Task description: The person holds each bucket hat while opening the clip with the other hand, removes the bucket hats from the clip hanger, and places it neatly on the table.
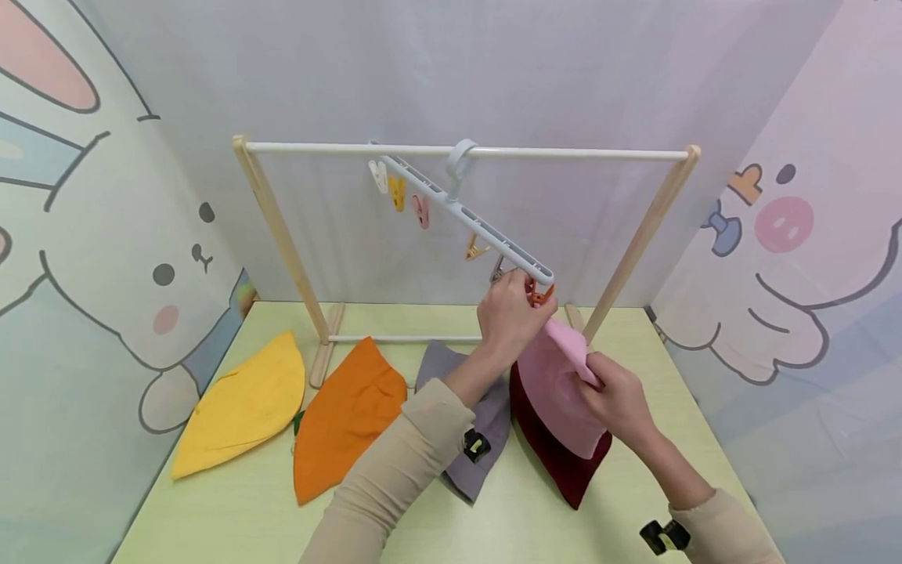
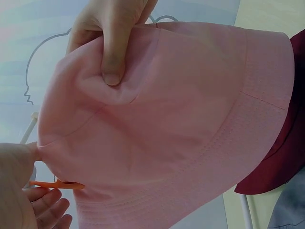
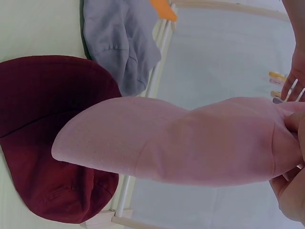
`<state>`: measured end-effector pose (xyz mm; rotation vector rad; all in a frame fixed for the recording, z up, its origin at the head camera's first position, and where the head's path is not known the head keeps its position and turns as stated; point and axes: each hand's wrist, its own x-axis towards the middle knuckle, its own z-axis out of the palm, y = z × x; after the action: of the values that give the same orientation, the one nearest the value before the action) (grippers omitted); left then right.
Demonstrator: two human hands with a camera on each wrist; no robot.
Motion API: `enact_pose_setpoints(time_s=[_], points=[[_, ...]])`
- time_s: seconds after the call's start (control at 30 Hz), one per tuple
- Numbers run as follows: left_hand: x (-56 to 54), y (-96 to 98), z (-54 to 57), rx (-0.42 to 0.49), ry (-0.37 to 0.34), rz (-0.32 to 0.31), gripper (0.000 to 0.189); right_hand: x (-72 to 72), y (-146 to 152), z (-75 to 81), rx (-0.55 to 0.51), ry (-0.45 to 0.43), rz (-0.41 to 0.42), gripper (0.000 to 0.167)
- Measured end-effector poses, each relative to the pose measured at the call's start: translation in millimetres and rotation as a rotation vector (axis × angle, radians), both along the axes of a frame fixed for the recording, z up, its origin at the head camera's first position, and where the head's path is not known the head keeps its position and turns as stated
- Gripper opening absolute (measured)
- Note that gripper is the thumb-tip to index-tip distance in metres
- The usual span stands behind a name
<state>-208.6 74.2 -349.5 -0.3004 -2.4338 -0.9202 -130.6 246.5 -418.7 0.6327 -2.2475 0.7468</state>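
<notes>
A pink bucket hat (image 1: 553,388) hangs sideways from my right hand (image 1: 620,398), which grips its crown with the thumb pressed into the cloth (image 2: 113,62). My left hand (image 1: 509,313) pinches an orange clothespin (image 1: 541,296) at the near end of a pale blue clip hanger (image 1: 458,205). In the left wrist view, that clothespin (image 2: 57,184) lies against the hat's edge; whether it bites the cloth I cannot tell. Behind the pink hat, a dark red hat (image 3: 62,191) lies on the table.
The hanger hooks over the white bar (image 1: 578,153) of a wooden-legged rack. White (image 1: 378,177), yellow (image 1: 397,193) and pink (image 1: 420,211) clothespins dangle from it, among others. Yellow (image 1: 247,403), orange (image 1: 352,415) and grey (image 1: 486,439) hats lie along the table (image 1: 535,533).
</notes>
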Motion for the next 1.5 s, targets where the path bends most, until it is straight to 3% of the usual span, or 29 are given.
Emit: enact_pose_setpoints(time_s=[0.6,1.1,1.5], points=[[-8.5,5.0,-9.8,0.004,0.081,0.089,0.036,1.5,-4.5,-3.1,0.032,0.022,0.030,0.032],[-9.9,3.9,-15.3,-0.026,0.238,0.048,0.024,1.3,-2.8,-2.3,0.032,0.034,0.018,0.034],[-8.6,0.0,-13.8,-0.009,0.255,0.033,0.019,2.4,-1.5,-2.3,0.029,0.026,0.001,0.035]])
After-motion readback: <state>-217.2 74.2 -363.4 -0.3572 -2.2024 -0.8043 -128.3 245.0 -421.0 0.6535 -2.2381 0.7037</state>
